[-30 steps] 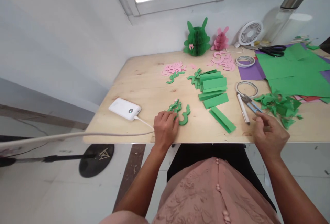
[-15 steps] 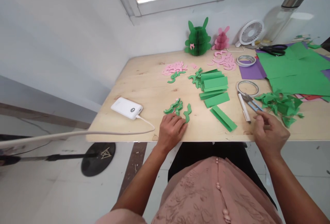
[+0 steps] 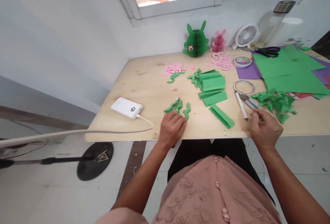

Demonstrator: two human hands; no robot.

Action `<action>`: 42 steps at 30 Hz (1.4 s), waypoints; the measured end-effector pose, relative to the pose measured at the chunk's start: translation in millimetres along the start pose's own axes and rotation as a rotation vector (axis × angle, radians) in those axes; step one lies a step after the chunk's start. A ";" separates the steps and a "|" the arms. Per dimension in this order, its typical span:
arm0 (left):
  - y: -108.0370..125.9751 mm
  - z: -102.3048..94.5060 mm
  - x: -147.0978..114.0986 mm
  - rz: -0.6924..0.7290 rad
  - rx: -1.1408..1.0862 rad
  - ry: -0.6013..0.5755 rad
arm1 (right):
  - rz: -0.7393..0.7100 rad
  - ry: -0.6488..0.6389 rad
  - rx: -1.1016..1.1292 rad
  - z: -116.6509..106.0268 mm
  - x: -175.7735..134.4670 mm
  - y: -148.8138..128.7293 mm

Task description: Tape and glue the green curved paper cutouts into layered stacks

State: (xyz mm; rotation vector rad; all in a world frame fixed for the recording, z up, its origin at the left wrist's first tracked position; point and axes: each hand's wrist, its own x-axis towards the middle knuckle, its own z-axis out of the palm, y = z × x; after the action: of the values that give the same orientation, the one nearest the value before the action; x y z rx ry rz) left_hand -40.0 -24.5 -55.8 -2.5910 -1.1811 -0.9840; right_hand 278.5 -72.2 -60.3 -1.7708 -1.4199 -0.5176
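My left hand (image 3: 172,129) rests on the table near its front edge, palm down, with its fingers side by side and slightly bent. Its fingertips lie at a small pile of green paper cutouts (image 3: 175,105), and one wavy green cutout (image 3: 187,111) is beside the index finger. My right hand (image 3: 265,128) is loosely curled at the table edge, with nothing visible in it. Just beyond its fingers lies a blue-and-grey cutting tool (image 3: 249,101), its near end by the knuckles. A white pen (image 3: 241,105) lies alongside. Left of the pen is a folded green strip (image 3: 221,115).
Folded green strips (image 3: 212,84) and pink cutouts (image 3: 173,68) lie mid-table. Tape rolls (image 3: 244,87), green scraps (image 3: 274,103) and green sheets (image 3: 291,76) are on the right. Paper rabbits (image 3: 197,42), a fan (image 3: 246,35) and a bottle (image 3: 275,24) stand behind. A cable runs from a power bank (image 3: 127,108).
The view has shifted slightly, so things on the right appear further left. Both hands keep their pose and place on the table, and no object has been moved.
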 end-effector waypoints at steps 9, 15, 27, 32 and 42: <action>-1.4 -0.6 0.8 0.018 -0.021 0.002 | 0.027 -0.007 0.025 1.7 -0.6 -0.2; -2.0 -2.6 2.9 0.046 -0.031 0.005 | 0.065 -0.039 0.039 -1.2 -0.4 -2.8; -2.2 -4.8 2.7 0.039 -0.045 -0.031 | 0.143 -0.086 0.062 -5.3 0.3 -6.3; -1.5 -5.2 3.0 0.022 -0.044 -0.028 | 0.189 -0.112 0.077 -6.5 0.1 -6.0; -0.3 -8.2 4.3 -0.015 -0.073 -0.010 | 0.190 -0.138 0.045 -6.8 -1.0 -3.1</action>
State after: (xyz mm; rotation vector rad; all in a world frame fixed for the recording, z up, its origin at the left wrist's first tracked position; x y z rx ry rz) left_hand -42.4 -24.5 -46.8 -2.6497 -1.1907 -1.0378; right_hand 276.3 -77.9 -55.9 -1.9112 -1.3266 -0.2663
